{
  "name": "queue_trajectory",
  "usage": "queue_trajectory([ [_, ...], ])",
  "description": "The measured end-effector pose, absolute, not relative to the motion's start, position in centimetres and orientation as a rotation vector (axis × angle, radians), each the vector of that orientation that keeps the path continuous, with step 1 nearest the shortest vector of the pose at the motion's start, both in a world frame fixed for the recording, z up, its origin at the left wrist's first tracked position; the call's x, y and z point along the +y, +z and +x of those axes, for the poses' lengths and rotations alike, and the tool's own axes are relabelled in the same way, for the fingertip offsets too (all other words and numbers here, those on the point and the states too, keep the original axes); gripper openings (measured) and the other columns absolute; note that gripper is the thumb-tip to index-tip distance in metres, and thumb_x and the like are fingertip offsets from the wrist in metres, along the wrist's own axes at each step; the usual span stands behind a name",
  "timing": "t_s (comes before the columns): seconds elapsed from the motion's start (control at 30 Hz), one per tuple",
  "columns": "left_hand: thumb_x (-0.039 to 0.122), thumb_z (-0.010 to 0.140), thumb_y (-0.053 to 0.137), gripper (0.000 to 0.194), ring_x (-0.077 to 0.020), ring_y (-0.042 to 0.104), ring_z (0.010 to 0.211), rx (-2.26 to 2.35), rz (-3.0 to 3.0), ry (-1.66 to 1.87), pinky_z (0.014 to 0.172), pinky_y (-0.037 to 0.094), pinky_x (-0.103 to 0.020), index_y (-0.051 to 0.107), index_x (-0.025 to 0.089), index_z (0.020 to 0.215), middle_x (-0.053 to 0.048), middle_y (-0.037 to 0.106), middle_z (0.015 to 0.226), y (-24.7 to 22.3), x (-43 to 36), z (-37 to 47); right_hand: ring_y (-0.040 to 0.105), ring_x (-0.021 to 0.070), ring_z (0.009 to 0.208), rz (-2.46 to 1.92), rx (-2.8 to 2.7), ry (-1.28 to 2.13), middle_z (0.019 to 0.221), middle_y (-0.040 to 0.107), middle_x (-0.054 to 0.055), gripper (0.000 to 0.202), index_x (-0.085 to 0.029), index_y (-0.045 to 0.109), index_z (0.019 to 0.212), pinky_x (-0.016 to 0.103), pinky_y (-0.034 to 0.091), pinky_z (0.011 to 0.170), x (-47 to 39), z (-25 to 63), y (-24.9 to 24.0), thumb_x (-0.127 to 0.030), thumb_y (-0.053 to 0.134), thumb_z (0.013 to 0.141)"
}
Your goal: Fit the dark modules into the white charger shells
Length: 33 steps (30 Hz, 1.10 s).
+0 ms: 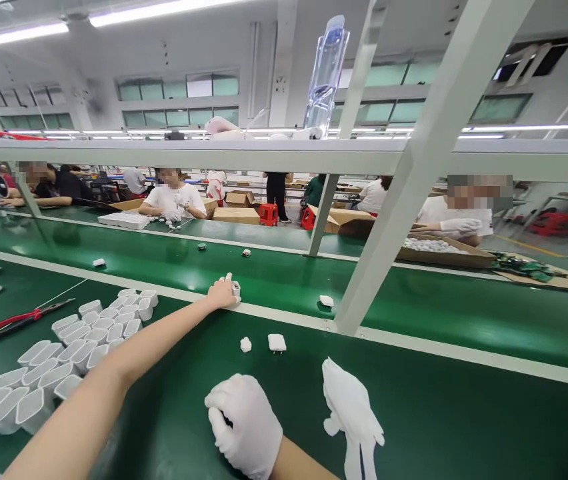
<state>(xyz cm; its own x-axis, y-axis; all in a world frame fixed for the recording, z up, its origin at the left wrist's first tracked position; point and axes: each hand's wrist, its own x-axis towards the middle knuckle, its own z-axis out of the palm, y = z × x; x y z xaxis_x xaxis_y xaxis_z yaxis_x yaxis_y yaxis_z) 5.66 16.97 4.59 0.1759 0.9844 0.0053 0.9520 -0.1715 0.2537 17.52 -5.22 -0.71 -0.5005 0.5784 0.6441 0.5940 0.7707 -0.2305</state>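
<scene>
My bare left hand (221, 292) is stretched forward to the white rail at the near edge of the belt, its fingers closed on a small white plastic housing (236, 291) with a dark inside. Close in front of me, my right hand (244, 423) wears a white glove. Its fingers are curled in, and what they hold, if anything, is hidden. Beyond it on the green bench lie a small white lump (246, 345) and a square white plug-like piece (277, 343) with pins. To its right rests a loose white glove (349, 400).
Many open white plastic cases (71, 350) stand at the left, beside red-and-black pliers (27, 320). A slanted white post (389, 200) rises from the rail. The green belt (284, 273) carries scattered white pieces (327, 301). Across it, people work near a box of white parts (431, 247).
</scene>
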Motion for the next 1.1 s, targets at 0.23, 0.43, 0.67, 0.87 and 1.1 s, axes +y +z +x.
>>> queue_trajectory([
  [0.23,0.030,0.094,0.059,0.027,-0.0228,0.060,0.105,1.979,2.258,-0.236,0.090,0.052,-0.044,0.059,0.015,0.116,-0.009,0.060,0.119,9.3,15.3,-5.0,0.062,0.0179,0.080,-1.048,-2.118,0.021,0.089,0.069,0.001,0.023,-0.024,0.068,0.088,0.031,0.047,0.074,-4.4,17.7,-0.6,-0.012,0.051,0.078],
  [0.43,0.032,0.094,0.059,0.029,-0.0225,0.062,0.100,2.149,2.191,-0.312,0.086,0.054,-0.042,0.058,0.013,0.116,-0.008,0.061,0.115,9.5,13.4,-11.3,0.050,0.0399,0.113,-1.396,-1.924,-0.162,0.128,0.053,0.020,0.046,-0.014,0.059,0.124,0.056,0.038,0.091,0.2,21.1,0.2,-0.019,0.054,0.079],
  [0.67,0.029,0.093,0.059,0.022,-0.0230,0.060,0.102,2.053,2.407,-0.093,0.089,0.051,-0.044,0.062,0.013,0.109,-0.009,0.063,0.109,10.0,11.6,-9.2,0.061,0.0342,0.082,-1.674,-1.688,-0.123,0.089,0.064,0.017,0.038,-0.015,0.065,0.114,0.044,0.047,0.066,3.2,25.1,-2.2,-0.028,0.056,0.079],
  [0.87,0.015,0.082,0.061,0.033,-0.0251,0.059,0.096,1.558,2.682,0.152,0.084,0.046,-0.035,0.065,0.026,0.112,-0.004,0.071,0.092,7.4,3.0,-2.8,0.064,0.0248,0.089,-1.483,-1.632,0.081,0.108,0.064,0.010,0.045,-0.019,0.053,0.126,0.041,0.054,0.079,1.8,23.7,-1.6,-0.028,0.053,0.082],
  [1.1,0.019,0.076,0.059,0.058,-0.0259,0.057,0.089,0.889,2.918,0.628,0.078,0.044,-0.039,0.045,0.023,0.132,-0.007,0.067,0.097,1.0,-1.7,0.3,0.067,0.0200,0.095,-1.286,-1.623,0.279,0.113,0.065,0.011,0.042,-0.019,0.043,0.130,0.039,0.056,0.087,-1.2,20.5,-1.6,-0.028,0.048,0.089],
])
